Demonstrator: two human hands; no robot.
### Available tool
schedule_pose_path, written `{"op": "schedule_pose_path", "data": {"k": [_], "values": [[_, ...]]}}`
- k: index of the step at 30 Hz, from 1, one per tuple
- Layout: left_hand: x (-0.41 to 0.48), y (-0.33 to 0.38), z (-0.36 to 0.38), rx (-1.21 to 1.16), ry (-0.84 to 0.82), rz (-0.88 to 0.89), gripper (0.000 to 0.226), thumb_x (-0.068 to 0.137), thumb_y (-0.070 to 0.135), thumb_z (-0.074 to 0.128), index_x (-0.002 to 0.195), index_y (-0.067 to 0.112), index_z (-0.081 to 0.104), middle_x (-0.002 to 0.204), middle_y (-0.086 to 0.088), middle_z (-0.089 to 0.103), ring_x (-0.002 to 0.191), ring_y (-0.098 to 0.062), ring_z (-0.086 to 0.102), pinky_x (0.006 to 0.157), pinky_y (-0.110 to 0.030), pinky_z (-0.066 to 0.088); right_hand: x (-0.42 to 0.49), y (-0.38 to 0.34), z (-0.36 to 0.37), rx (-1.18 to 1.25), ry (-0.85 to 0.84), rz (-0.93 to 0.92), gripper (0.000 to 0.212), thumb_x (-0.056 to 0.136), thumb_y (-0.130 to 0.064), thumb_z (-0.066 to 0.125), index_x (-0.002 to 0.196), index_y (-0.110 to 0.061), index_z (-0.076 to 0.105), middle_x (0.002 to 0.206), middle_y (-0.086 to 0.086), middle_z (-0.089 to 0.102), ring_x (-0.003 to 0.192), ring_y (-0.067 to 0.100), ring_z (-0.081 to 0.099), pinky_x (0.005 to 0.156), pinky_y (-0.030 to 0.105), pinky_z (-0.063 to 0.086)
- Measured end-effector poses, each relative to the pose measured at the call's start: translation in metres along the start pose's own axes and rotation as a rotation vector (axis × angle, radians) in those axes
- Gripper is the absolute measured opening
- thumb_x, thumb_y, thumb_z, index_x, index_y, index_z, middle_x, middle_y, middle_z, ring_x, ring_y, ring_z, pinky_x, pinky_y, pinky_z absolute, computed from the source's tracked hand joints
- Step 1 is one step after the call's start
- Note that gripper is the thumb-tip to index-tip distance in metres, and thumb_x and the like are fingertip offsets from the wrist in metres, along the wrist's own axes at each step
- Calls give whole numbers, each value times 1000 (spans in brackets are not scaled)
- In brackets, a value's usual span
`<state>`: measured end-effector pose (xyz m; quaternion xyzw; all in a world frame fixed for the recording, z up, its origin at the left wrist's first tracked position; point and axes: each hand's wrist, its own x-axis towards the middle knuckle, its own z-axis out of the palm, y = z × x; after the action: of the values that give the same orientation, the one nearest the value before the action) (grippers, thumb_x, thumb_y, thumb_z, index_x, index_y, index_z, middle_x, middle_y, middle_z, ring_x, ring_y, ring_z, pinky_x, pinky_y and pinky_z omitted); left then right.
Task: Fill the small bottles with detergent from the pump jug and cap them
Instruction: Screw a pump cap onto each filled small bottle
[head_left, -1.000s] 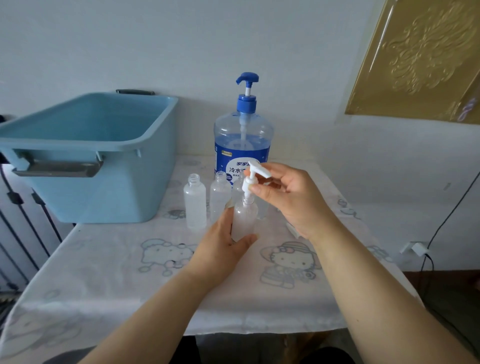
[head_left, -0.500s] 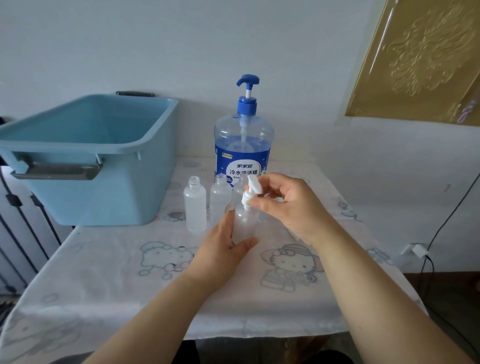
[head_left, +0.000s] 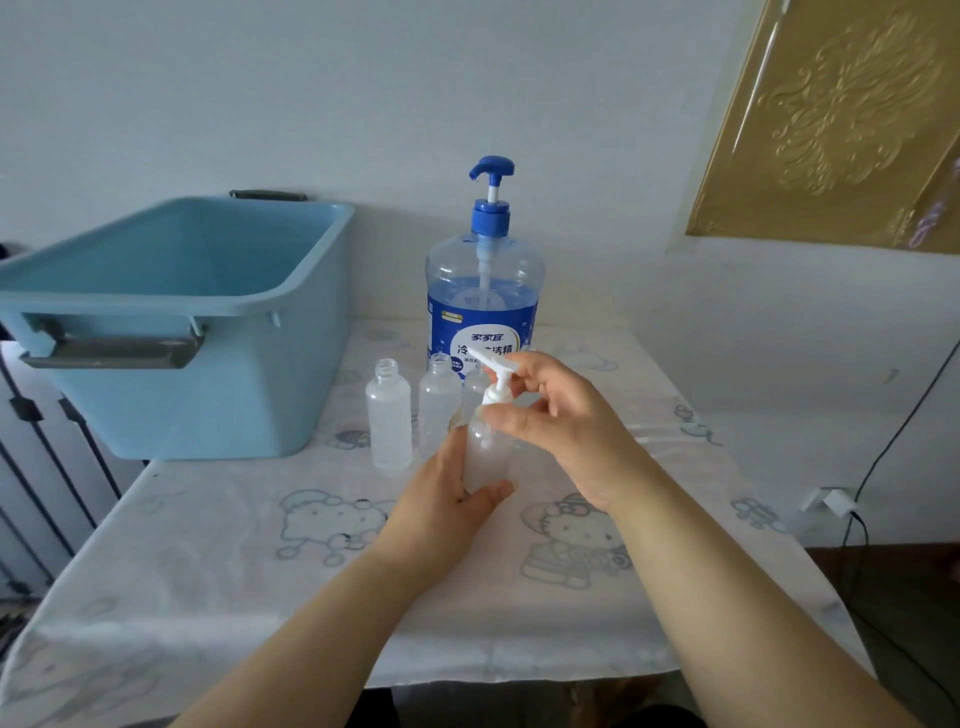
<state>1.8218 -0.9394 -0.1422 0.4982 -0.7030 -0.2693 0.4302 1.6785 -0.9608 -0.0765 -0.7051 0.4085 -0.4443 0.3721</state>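
Just the head view here. The bottle (head_left: 485, 460) stands on the table (head_left: 208, 551) in front of the jug (head_left: 483, 306) and is half covered. Its lower body is gripped by the left hand (head_left: 447, 501), and its neck is hidden under the right hand (head_left: 566, 431), whose fingers are pinched on the white pump cap (head_left: 496, 387). How far the cap is seated can't be told. A back bottle (head_left: 474, 382) is mostly blocked, and the jug's label is partly covered. The tub (head_left: 208, 332) is cut off at the left edge.

The small bottles are frosted plastic cylinders. Two open ones (head_left: 388, 415) with threaded necks are lined up just left of the held one, and no fill level can be made out. The jug is clear and round, with blue liquid and a blue pump. The tub is smooth light-blue plastic with grey handles. The table is covered by a white cartoon-print cloth.
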Motion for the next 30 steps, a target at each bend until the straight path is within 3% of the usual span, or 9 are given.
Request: {"op": "schedule_pose_path", "data": {"k": [2,4,7,9,12,18,22,26,30], "values": [[1,-2,0,-1,-1,0,39,86,28,64,119,36,43,72,9,52,57,0,45,56,-13,34,0,-3,0,25,15,-3,30,73,-32,74,99,-17,68,99,-4,64,84,4,57,82,37,43],[0,-1,-1,3,7,-6,38,87,28,64,117,34,43,70,10,50,56,1,45,55,-11,35,0,-3,1,-32,89,-11,19,73,-27,79,84,-21,65,87,-9,63,71,-6,53,75,23,40],[-1,3,0,24,11,0,34,88,24,64,107,35,39,63,10,39,53,8,45,55,-9,37,0,0,4,-116,94,19,37,65,-42,82,85,-23,59,89,-11,63,80,-5,54,74,12,37],[-1,5,-1,30,17,-8,29,88,24,65,99,31,40,62,10,37,53,9,45,55,-9,37,-2,4,4,-56,26,43,49,59,-50,77,95,-22,60,107,1,64,96,6,56,82,19,37],[0,4,-1,21,15,0,47,87,24,65,127,29,41,62,10,40,55,5,46,55,-10,36,-2,2,5,74,27,17,29,63,-40,76,89,-31,69,105,-3,68,94,9,58,91,41,42],[-2,5,-1,42,29,0,38,87,21,65,120,17,46,62,11,37,52,8,44,53,-9,35,-2,4,12,72,82,16,34,63,-34,79,91,-25,63,92,-7,64,78,-3,55,73,8,40],[0,3,-1,31,23,12,53,86,26,64,133,29,40,64,12,41,55,4,43,54,-10,34,-2,4,10,150,55,-14,18,71,-24,75,89,-24,71,95,-7,70,85,2,60,91,32,45],[0,2,0,33,24,0,57,87,26,64,135,31,35,64,10,37,55,2,42,55,-11,35,1,5,13,-6,188,-9,21,68,-25,84,78,-19,66,81,-11,67,77,-6,57,75,5,38],[-1,1,0,38,17,-34,32,87,26,64,110,26,40,65,10,36,54,5,43,54,-12,35,2,8,10,-90,83,6,50,62,-40,83,100,-13,63,102,-3,63,102,9,56,83,6,35]]}}
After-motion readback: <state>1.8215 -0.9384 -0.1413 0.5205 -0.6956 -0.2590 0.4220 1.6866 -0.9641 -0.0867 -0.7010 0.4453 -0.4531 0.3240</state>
